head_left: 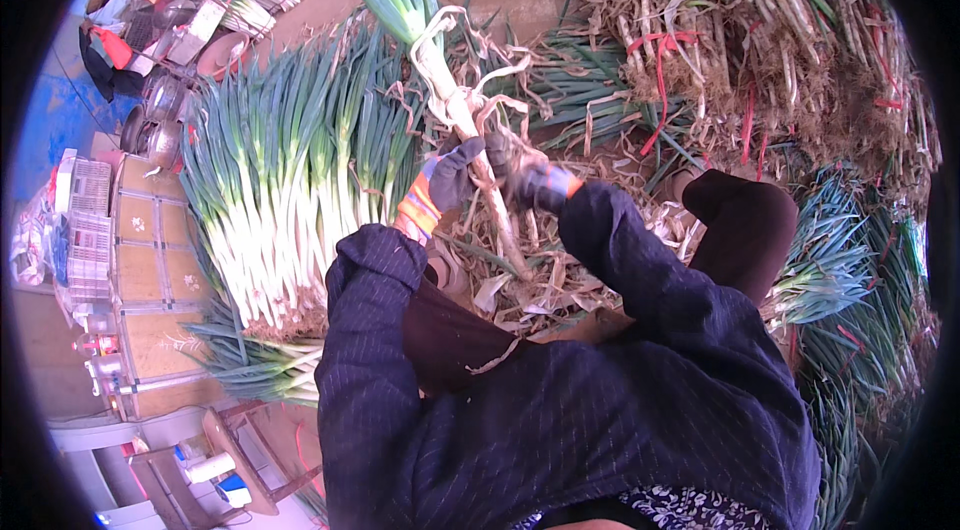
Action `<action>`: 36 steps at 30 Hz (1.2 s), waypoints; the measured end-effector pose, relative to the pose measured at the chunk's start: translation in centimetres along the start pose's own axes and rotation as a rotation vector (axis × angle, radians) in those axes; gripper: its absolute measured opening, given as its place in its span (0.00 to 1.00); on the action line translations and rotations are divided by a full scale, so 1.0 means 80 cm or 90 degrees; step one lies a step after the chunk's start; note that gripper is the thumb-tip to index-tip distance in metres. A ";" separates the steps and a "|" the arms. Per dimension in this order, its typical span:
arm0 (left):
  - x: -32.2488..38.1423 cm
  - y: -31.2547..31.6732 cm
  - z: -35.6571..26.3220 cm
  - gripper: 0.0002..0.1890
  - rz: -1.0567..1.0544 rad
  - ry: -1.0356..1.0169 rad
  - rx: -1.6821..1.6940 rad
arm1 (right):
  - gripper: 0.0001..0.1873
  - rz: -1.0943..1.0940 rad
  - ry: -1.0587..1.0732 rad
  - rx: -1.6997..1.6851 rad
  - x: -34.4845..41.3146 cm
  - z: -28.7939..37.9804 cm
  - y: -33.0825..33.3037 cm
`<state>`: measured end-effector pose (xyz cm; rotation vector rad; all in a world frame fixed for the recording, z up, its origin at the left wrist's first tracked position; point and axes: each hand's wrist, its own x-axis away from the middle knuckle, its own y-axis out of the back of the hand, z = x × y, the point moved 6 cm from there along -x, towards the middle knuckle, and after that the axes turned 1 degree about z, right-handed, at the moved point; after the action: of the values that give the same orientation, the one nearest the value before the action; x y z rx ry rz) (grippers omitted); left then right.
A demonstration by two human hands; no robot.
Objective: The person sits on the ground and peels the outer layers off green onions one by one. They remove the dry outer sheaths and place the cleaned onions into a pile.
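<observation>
A large green onion [450, 98] slants before me, its green leaves pointing away and its root end low among the scraps. My left hand [448, 181], in a grey and orange work glove, grips its pale stalk. Close against the stalk's right side is my right hand [536, 177], gloved too and blurred, with dry outer leaves [517, 149] pinched in its fingers. More withered skins hang loose from the stalk above both hands. To the left of my left hand lies a thick row of green onions [289, 222] with white stalks, green tops pointing away.
Peeled dry skins [555, 278] litter the floor between my legs. Unpeeled onion bundles [660, 42] with red ties are heaped at the upper right. Further bundles [825, 252] lie right. Left are a wooden-topped cabinet [154, 267], metal pots [161, 132] and a wooden stool [240, 447].
</observation>
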<state>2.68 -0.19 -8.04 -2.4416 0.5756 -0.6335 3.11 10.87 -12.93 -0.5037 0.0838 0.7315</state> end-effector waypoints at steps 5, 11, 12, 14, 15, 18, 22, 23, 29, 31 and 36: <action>0.006 -0.032 -0.005 0.23 0.117 -0.080 -0.157 | 0.21 -0.080 -0.093 -0.215 -0.052 0.081 0.022; -0.001 0.023 -0.084 0.32 -0.096 -0.135 -0.334 | 0.13 -0.469 -0.011 -0.008 -0.084 0.098 0.073; -0.007 0.024 -0.099 0.35 -0.069 -0.193 -0.316 | 0.13 -0.456 0.013 0.005 -0.087 0.096 0.072; -0.034 0.033 -0.118 0.43 -0.049 -0.206 -0.217 | 0.13 -0.461 0.039 0.033 -0.090 0.091 0.067; -0.051 0.019 -0.120 0.42 0.102 -0.263 -0.126 | 0.13 -0.464 0.071 0.047 -0.088 0.091 0.062; -0.097 0.052 -0.117 0.31 0.038 -0.205 0.075 | 0.13 -0.397 0.101 0.130 -0.086 0.090 0.036; -0.117 0.087 -0.136 0.20 0.082 -0.199 0.176 | 0.15 -0.215 -0.042 0.450 -0.087 0.080 0.012; -0.114 0.087 -0.147 0.18 0.167 -0.214 0.208 | 0.17 -0.253 -0.142 0.121 -0.082 0.062 0.021; -0.102 0.135 -0.203 0.16 -0.063 -0.384 0.091 | 0.23 -0.174 -0.075 0.151 -0.005 0.046 0.035; -0.086 0.158 -0.224 0.16 -0.171 -0.421 0.040 | 0.23 -0.168 -0.191 0.304 0.047 0.018 0.050; -0.051 0.175 -0.265 0.17 -0.028 -0.405 0.192 | 0.24 -0.036 -0.484 0.699 0.174 -0.077 0.087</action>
<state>-15.74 -17.10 -2.05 -2.1972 0.1521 0.0599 9.50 21.00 -24.62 0.8229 -0.2360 0.6708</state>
